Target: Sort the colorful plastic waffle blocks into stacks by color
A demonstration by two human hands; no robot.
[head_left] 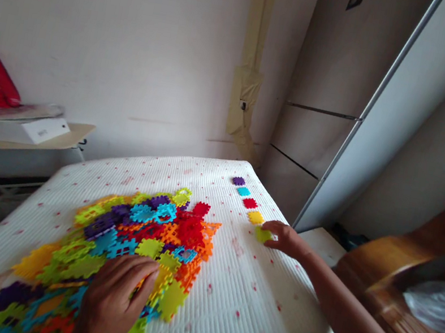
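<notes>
Row [249, 203] of one-per-colour tiles runs toward 5 o'clock, so my right hand [285, 239] has fingers closed on green tile [262, 234] at its end, left hand [113, 296] steadying pile [189, 229] at 9 o'clock, grip unclear.

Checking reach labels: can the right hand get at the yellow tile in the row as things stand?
Likely yes. The right hand touches the lime tile, right beside the yellow tile; nothing lies between them.
</notes>
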